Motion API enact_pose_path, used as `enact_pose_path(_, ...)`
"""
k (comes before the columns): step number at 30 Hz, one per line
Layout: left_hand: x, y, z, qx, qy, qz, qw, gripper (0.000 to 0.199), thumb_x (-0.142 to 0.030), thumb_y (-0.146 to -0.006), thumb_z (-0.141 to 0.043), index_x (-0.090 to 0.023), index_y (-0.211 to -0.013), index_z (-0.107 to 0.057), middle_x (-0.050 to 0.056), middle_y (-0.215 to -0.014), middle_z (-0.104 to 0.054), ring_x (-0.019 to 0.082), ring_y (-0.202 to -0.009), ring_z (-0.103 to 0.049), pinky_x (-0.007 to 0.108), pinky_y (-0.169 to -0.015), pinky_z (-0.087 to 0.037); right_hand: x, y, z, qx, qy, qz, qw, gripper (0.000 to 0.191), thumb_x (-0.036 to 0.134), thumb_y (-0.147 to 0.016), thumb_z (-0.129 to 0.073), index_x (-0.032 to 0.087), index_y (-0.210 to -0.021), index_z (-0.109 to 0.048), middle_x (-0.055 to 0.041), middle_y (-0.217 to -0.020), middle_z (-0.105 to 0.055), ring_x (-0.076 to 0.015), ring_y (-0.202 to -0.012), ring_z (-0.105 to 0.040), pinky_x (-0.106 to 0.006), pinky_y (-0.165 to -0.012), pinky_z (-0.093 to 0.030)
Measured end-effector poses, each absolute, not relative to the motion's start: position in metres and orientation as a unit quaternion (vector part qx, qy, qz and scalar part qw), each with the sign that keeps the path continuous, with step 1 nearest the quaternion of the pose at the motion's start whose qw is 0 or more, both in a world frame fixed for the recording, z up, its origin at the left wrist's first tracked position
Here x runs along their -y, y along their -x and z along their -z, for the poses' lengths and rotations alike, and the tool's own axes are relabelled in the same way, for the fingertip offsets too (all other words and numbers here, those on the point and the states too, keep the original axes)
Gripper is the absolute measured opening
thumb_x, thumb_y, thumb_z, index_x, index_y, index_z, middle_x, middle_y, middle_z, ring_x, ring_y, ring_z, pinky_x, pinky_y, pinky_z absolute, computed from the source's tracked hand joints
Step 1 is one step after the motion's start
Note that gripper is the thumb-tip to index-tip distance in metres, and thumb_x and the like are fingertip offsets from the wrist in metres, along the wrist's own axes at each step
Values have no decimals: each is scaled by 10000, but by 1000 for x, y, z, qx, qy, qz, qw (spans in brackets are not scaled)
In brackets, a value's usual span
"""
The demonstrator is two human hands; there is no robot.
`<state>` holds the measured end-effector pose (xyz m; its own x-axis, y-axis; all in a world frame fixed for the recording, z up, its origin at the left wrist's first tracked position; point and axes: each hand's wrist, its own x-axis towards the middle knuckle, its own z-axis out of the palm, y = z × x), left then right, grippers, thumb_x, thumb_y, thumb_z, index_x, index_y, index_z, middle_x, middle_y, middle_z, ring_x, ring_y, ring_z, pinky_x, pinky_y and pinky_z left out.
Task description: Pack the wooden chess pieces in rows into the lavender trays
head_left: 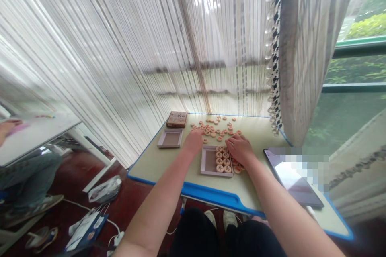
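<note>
Keeping pieces (219,161) face up and edge to edge should suit the box (209,162), where two columns sit at right. Loose pieces (213,134) lie beyond it on the table (153,164). Left hand (194,141) at that pile, right hand (240,148) by box's far right corner; can't tell whether fingers (232,141) pinch anything.
</note>
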<state>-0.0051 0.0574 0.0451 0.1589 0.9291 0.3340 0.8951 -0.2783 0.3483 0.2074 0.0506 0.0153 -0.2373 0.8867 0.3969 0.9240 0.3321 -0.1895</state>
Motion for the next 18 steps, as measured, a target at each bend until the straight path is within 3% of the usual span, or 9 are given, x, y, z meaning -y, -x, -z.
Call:
enact_pose_path(6, -118, -3, -27, -628, -757, -178, -30, 384, -206, -870, -334, -92, -1207, -479, 160, -1218, -525, 216, -1150, -453, 340, -965, -357, -61, -212, -9, 751, 614, 33, 238, 382, 390, -891, -326, 224, -859, -668, -54, -1055, -594, -213, -965, -473, -340, -864, -336)
enact_pose_path(9, -125, 5, -11, -618, -769, -164, -13, 362, -264, -877, -339, -112, -1144, -530, 141, -1203, -542, 203, -1136, -464, 329, -985, -334, -65, -213, -6, 749, 619, 18, 236, 396, 400, -890, -317, 226, -860, -672, -57, -1052, -604, -221, -956, -481, -348, -839, -349)
enact_pose_path(18, -119, 20, -13, -599, -771, -215, 24, 235, -192, -793, -485, -169, -967, -642, 101, -993, -647, 200, -967, -572, 325, -892, -420, -76, -218, 5, 748, 609, 1, 264, 408, 393, -891, -313, 222, -879, -683, -69, -1012, -635, -211, -938, -515, -352, -847, -352)
